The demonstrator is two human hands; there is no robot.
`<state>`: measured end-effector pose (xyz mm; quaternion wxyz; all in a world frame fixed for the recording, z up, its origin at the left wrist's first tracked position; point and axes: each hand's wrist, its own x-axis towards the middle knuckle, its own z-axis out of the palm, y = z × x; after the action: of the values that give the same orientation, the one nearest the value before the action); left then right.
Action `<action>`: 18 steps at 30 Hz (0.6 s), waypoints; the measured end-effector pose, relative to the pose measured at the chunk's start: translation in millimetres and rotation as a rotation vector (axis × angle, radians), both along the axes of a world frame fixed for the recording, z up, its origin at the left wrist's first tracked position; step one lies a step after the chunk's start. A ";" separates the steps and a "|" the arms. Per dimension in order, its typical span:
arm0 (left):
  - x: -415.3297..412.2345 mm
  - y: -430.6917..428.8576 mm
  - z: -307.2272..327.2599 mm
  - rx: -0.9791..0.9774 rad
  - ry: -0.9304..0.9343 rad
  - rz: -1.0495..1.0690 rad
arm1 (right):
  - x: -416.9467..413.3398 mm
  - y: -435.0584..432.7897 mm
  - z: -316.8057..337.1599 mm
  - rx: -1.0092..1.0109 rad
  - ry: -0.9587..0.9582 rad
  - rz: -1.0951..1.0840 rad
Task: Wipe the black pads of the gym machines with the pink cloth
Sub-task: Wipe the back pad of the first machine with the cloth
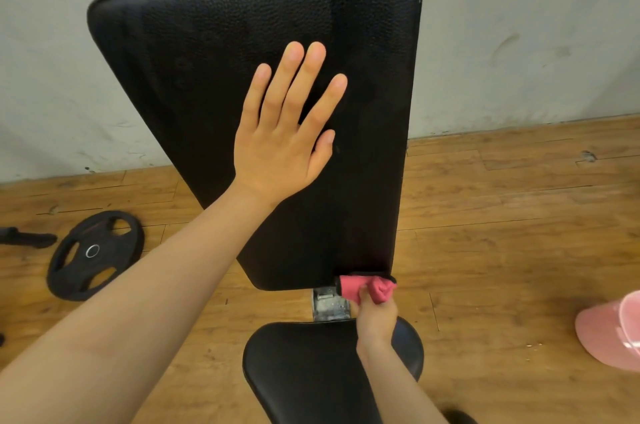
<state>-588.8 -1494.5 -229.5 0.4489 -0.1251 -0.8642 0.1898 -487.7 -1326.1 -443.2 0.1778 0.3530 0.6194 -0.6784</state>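
A large black back pad (214, 42) of a gym bench slopes up and away from me, filling the middle of the view. My left hand (284, 132) lies flat on its middle with the fingers straight and spread. My right hand (375, 314) grips the bunched pink cloth (367, 288) and holds it against the pad's lower right edge. Below that sits the black seat pad (304, 364), partly covered by my right forearm.
A black weight plate (93, 254) lies on the wooden floor at the left, next to a dark bar end (27, 238). A pink bucket (613, 333) stands at the right edge. A grey wall (519, 25) rises behind the bench.
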 end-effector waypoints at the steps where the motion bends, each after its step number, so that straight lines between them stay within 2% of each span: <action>1: -0.2 0.3 0.1 0.001 -0.001 -0.001 | 3.0 -6.0 1.7 -0.018 0.007 0.026; 5: -0.7 1.6 0.2 0.005 -0.003 -0.008 | 8.0 -19.0 6.7 0.011 0.045 0.140; 11: -0.7 1.5 -0.3 0.019 0.006 -0.017 | 1.4 -20.6 25.3 -0.095 0.082 0.078; 18: 1.1 0.7 -0.1 -0.001 -0.024 -0.006 | -24.7 -21.6 91.6 -0.275 0.227 -0.002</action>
<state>-587.7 -1493.8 -229.6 0.4389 -0.1300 -0.8691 0.1873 -512.4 -1347.7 -351.6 0.1527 0.2469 0.5366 -0.7923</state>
